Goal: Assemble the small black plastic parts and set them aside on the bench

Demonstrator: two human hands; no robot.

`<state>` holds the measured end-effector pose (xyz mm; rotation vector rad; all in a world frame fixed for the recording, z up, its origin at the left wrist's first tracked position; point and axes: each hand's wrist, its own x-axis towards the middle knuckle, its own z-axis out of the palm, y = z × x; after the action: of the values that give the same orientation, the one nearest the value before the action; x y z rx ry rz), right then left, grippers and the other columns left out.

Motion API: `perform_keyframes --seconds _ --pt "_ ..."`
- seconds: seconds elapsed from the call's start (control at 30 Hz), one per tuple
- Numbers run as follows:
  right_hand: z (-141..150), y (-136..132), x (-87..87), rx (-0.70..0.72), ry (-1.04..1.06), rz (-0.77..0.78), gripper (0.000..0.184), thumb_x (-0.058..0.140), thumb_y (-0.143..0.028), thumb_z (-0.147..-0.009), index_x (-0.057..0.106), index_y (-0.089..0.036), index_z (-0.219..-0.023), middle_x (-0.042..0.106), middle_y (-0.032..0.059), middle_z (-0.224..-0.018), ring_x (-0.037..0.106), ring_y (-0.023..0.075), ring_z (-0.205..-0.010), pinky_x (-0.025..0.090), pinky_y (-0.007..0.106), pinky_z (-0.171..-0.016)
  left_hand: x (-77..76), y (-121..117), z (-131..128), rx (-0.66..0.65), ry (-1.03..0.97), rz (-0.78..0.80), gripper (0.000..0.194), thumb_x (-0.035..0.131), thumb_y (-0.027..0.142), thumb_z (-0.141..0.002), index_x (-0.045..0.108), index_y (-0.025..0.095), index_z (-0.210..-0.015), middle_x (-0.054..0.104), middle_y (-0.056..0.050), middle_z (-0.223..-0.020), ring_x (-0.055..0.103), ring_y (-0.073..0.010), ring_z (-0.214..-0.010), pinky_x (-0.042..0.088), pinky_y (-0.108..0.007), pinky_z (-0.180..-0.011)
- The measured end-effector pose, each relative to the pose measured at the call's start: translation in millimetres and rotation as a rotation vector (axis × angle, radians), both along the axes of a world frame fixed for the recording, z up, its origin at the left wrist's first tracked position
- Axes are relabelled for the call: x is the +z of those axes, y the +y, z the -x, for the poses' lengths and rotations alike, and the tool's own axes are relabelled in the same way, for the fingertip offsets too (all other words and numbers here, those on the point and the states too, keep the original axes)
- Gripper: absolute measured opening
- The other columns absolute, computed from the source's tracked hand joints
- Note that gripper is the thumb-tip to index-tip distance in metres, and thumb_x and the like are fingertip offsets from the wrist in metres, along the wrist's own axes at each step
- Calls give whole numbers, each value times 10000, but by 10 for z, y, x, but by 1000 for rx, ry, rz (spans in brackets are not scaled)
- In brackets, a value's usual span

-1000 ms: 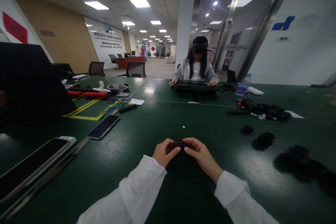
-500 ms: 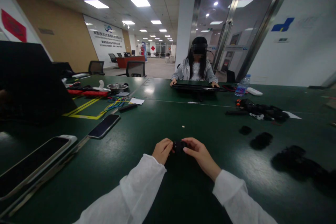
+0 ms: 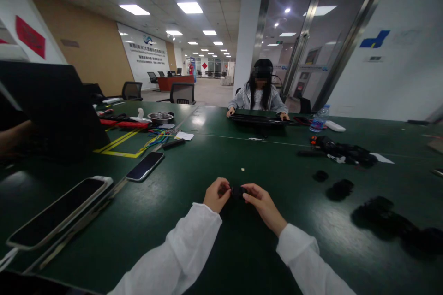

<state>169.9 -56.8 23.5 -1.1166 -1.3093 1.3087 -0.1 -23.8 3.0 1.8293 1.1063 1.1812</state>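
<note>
A small black part (image 3: 237,192), too dark to name more exactly, is held between my two hands just above the green table (image 3: 207,161). My right hand (image 3: 263,203) pinches its right end between thumb and fingers. At its left end my left hand (image 3: 217,194) is closed, thumb against fingertips, on or beside the part; whether it grips the part itself or a smaller piece is hidden. Beyond the hands lies a tiny pale chip (image 3: 242,169).
Several dark parts (image 3: 341,189) lie at right, with a black bundle (image 3: 346,151) and a water bottle (image 3: 320,119) behind. Phones (image 3: 145,166), coloured wires (image 3: 159,137), a metal bowl (image 3: 160,117) and a laptop (image 3: 51,110) are at left. Opposite, a person (image 3: 259,92) holds a black panel (image 3: 259,120).
My left thumb and fingers have shifted their hold at the part's left end, while the right hand has kept its pinch. The whole view has moved slightly.
</note>
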Motion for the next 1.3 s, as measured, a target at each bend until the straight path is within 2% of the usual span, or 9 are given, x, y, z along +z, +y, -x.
perform_keyframes --seconds 0.17,0.27,0.4,0.53,0.7,0.87,1.0,1.17,1.3 --pt "-3 62 -36 -37 55 -5 298 598 -365 -645 560 -200 -891 560 10 -822 526 151 -753 422 293 -664 -12 9 9 -186 -66 -85 357 466 44 -659 532 173 -985 461 -67 -1012 541 -126 -744 470 -235 -586" --pt "-7 97 -59 -48 77 13 292 591 -366 -651 562 -203 -892 553 2 -801 526 139 -729 422 285 -646 -33 38 15 -219 -88 -62 398 518 79 -662 507 173 -1049 443 -89 -1072 540 -142 -777 485 -255 -612" --pt "-1 106 -62 -60 89 -15 319 620 -370 -616 562 -207 -884 565 9 -844 526 149 -772 426 286 -648 -68 86 10 -179 -104 49 335 571 180 -685 524 152 -1015 516 -72 -961 556 -133 -736 490 -269 -639" --pt "6 72 -4 -25 53 -29 325 631 -339 -612 548 -216 -901 573 18 -914 532 165 -842 426 328 -734 -57 98 -3 -171 -138 180 391 549 258 -713 458 180 -1086 540 2 -751 569 -100 -600 489 -234 -548" --pt "-2 39 32 5 -10 -66 299 640 -289 -609 549 -218 -886 578 16 -937 521 174 -924 375 369 -855 -8 50 -18 -134 -84 239 327 464 358 -758 516 148 -1004 523 28 -578 505 -71 -414 431 -194 -416" --pt "-36 38 -18 -20 -18 -48 295 621 -281 -631 540 -227 -910 569 12 -964 517 169 -936 370 364 -860 63 3 -4 -234 8 189 382 577 278 -683 499 171 -1041 527 31 -629 536 -86 -508 457 -219 -514" --pt "-37 36 -19 -35 20 -24 285 612 -284 -643 541 -231 -913 571 10 -954 521 168 -929 369 362 -861 97 6 6 -287 35 220 417 563 210 -692 446 174 -1091 545 9 -716 548 -97 -570 472 -248 -572" --pt "-13 10 56 -24 -30 26 261 610 -289 -650 546 -235 -898 566 11 -941 520 174 -918 383 363 -842 111 32 35 -182 182 63 238 535 350 -720 555 139 -829 532 -24 -744 523 -111 -598 451 -247 -547" --pt "8 5 61 24 -100 27 266 605 -285 -655 542 -232 -908 562 16 -944 525 174 -914 396 363 -835 112 50 59 -124 248 -70 292 460 355 -773 564 131 -617 528 -45 -806 517 -110 -629 441 -244 -557"
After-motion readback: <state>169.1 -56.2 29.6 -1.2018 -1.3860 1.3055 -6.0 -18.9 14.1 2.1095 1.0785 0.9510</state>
